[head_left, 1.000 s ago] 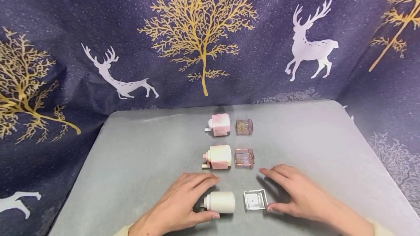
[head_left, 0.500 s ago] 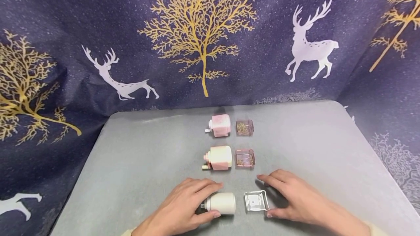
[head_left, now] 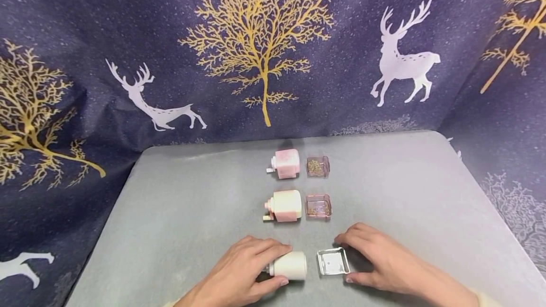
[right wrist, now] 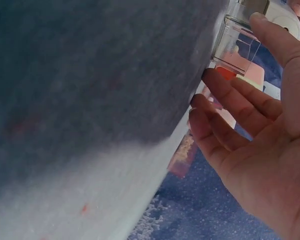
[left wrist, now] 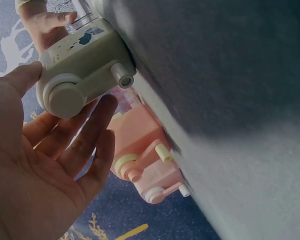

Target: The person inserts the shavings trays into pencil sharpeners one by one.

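A cream pencil sharpener point(head_left: 292, 265) lies at the front of the table, its crank toward the left. My left hand point(head_left: 243, 269) holds it, thumb along the near side and index finger along the far side. The crank point(left wrist: 102, 85) shows in the left wrist view. Just right of the sharpener is a clear, square shavings drawer point(head_left: 333, 262). My right hand point(head_left: 384, 262) is around its right end, thumb by the near corner and index finger by the far side. Its fingers are loosely bent; whether the fingertips touch the drawer is unclear.
Farther back lie a cream-and-pink sharpener point(head_left: 286, 206) and a pink sharpener point(head_left: 287, 163). To the right of each is a pink transparent drawer, the nearer drawer point(head_left: 318, 206) and the farther drawer point(head_left: 317, 167), with shavings inside. A dark cloth point(head_left: 170, 22) hangs behind the table.
My left hand has slid slightly right and closed on the cream sharpener. My right hand has come a little nearer the clear drawer, its index finger lower. The other sharpeners stay put.
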### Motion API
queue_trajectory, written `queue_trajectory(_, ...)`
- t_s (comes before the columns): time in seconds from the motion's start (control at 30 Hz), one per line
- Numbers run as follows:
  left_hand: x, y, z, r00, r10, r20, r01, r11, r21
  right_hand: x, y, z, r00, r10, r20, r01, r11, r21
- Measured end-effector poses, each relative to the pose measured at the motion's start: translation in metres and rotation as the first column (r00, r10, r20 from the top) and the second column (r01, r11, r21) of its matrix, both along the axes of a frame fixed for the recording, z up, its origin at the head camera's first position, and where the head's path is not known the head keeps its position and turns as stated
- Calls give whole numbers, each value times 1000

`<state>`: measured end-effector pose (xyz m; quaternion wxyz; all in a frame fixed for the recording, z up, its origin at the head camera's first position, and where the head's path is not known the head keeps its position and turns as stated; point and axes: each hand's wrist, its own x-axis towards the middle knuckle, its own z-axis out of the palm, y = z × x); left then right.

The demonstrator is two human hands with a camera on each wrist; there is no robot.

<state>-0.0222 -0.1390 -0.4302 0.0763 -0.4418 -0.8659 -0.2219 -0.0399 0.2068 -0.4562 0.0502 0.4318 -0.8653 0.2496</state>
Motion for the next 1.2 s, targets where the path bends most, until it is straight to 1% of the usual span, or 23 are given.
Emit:
queue_trajectory(0.1, 1, 0, 0, 1000, 2, 13, -2, 1000, 4, 0, -1, 0, 1000, 16, 19, -16, 1000, -8)
queue_trajectory(0.27, 1, 0, 0, 999, 11, 49, -11, 1000, 10, -1, -4, -1, 1000, 15, 13, -14, 1000, -12)
queue_trajectory(0.5, 1, 1, -1, 999, 18, 29, -18, 1000, 1, -3, -8, -2, 1000, 19, 10, -19, 1000, -22)
queue_trajectory(0.73, 3, 1, -2, 996, 40, 76, -40, 999, 2, -2, -12, -2, 999, 23, 25, -23, 999, -24)
queue_trajectory(0.93, 3, 1, -3, 999, 24, 46, -25, 1000, 13, -2, -15, -3, 999, 37, 26, -37, 999, -27)
queue_trajectory(1.03, 2, 0, -4, 999, 25, 43, -25, 1000, 14, -2, -17, -4, 999, 39, 29, -38, 999, -24)
queue_trajectory(1.2, 3, 1, -3, 995, 51, 84, -52, 999, 8, -2, -20, -3, 998, 37, 42, -36, 999, -25)
